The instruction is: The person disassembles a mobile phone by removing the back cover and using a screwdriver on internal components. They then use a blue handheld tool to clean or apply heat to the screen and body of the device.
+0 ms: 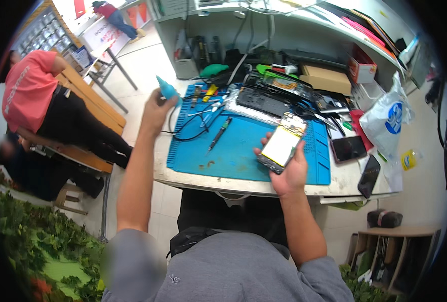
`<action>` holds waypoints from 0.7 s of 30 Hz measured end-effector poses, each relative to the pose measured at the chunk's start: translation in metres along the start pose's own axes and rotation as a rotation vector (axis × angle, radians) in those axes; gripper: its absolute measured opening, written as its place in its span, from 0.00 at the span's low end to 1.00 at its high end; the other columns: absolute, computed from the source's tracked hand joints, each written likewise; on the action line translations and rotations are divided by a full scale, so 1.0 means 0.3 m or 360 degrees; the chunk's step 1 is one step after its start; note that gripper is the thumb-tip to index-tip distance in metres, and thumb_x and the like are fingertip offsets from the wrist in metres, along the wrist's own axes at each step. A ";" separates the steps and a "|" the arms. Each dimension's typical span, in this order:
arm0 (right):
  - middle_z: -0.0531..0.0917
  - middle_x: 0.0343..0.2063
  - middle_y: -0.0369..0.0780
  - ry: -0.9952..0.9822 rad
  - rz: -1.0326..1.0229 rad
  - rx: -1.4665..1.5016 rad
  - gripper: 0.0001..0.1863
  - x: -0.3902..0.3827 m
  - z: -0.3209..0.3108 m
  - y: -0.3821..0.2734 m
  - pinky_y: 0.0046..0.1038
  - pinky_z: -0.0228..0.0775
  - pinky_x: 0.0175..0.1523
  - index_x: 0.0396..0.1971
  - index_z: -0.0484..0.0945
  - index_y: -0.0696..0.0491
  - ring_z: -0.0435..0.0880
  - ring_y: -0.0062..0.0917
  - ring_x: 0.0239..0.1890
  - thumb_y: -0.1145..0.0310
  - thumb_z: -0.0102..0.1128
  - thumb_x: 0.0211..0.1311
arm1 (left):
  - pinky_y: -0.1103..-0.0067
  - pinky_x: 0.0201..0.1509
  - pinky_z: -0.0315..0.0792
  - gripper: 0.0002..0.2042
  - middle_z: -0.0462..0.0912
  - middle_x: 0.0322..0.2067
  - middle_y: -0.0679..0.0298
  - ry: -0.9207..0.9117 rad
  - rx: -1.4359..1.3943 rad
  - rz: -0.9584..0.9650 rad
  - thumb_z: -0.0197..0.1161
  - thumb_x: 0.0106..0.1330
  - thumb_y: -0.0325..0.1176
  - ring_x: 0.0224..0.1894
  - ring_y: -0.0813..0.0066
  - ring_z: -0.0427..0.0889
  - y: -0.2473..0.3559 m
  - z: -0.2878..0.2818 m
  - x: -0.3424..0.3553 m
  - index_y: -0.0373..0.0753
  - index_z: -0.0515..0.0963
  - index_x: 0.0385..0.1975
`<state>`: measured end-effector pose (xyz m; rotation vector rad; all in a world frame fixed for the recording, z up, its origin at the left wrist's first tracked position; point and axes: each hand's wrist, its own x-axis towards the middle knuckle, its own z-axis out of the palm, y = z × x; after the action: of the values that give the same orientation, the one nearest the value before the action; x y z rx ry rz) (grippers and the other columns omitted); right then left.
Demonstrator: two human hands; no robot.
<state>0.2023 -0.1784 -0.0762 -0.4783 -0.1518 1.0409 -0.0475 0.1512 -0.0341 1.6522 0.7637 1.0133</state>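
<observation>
My left hand is raised at the left edge of the bench, fingers closed round a teal squeeze bulb whose pointed nozzle aims up. In my right hand lies an opened smartphone, tilted above the mat. Its upper end shows bare circuitry, and a bright white and yellow area covers the middle. Under both hands spreads a blue work mat with brown stains. A slim dark screwdriver rests on it, between the hands. Black cable loops near the mat's left edge.
Behind the mat lie a dark phone housing, a green bulb and a cardboard box. Two dark phones and a white plastic bag sit at right. People are at the left, beyond the bench.
</observation>
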 end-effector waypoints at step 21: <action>0.83 0.65 0.47 -0.0050 0.0052 0.0137 0.39 -0.003 0.080 0.146 0.51 0.81 0.72 0.77 0.69 0.53 0.86 0.40 0.65 0.35 0.29 0.91 | 0.80 0.37 0.77 0.14 0.90 0.29 0.65 -0.0778 0.0701 0.0026 0.80 0.73 0.41 0.30 0.82 0.83 0.319 0.456 -0.294 0.33 0.90 0.38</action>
<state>0.1590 -0.1538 -0.0746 -0.3877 -0.1269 1.0829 0.0363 -0.0104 0.0163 2.1746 0.6661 0.4262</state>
